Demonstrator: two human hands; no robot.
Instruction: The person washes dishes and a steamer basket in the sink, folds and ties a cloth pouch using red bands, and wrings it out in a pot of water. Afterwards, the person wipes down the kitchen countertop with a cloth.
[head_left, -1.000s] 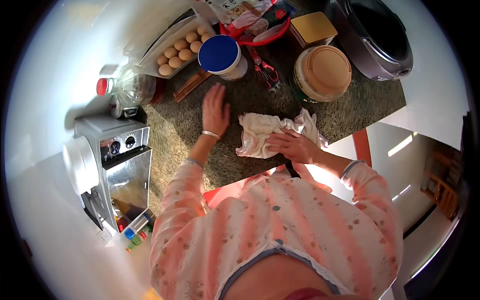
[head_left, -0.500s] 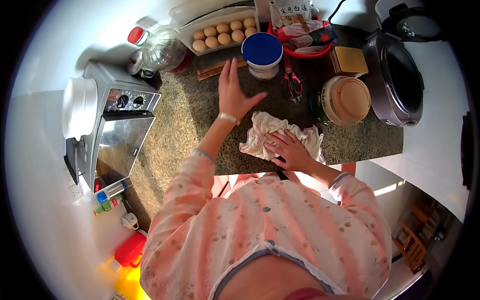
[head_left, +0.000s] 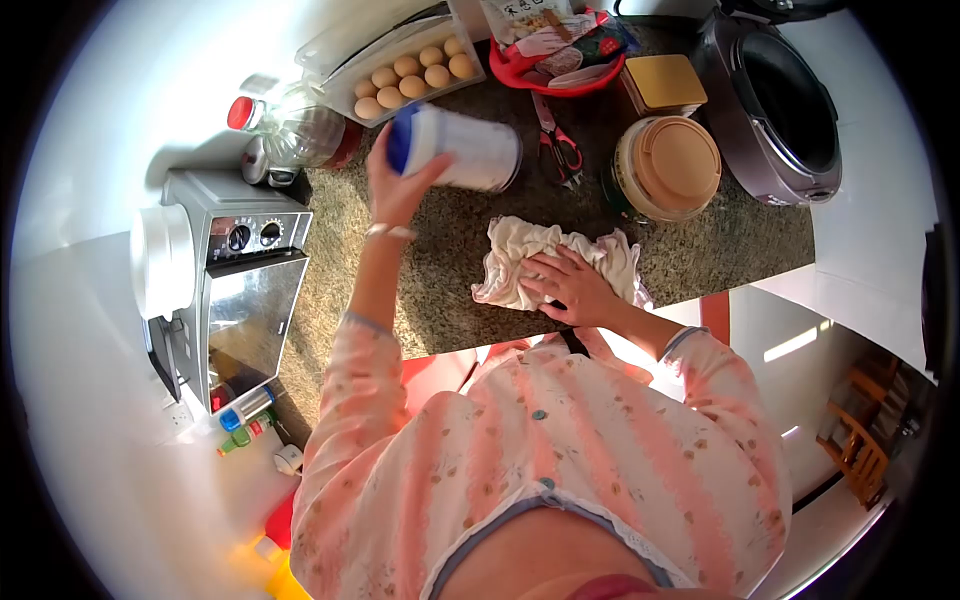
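My left hand (head_left: 397, 190) grips a white plastic tub (head_left: 468, 148) near its blue lid (head_left: 402, 138). The tub is tipped on its side, lid toward the left, and slightly blurred. Whether its base touches the counter I cannot tell. Flat on a crumpled cream cloth (head_left: 512, 245) rests my right hand (head_left: 570, 283), fingers stretched out, close to the counter's front edge. Red-handled scissors (head_left: 560, 150) lie to the right of the tub. Behind the tub stands an egg tray (head_left: 412, 80) with several brown eggs.
On the granite counter (head_left: 440, 290), a toaster oven (head_left: 255, 290) and an oil bottle (head_left: 300, 135) stand left. To the right are a jar with a peach lid (head_left: 675, 168), a gold-topped box (head_left: 663, 85), a red basket (head_left: 570, 88) of packets and a rice cooker (head_left: 780, 110).
My left hand has taken hold of the tub, which stood upright, and tilted it leftward. My right hand stays on the cloth. The whole view has shifted somewhat.
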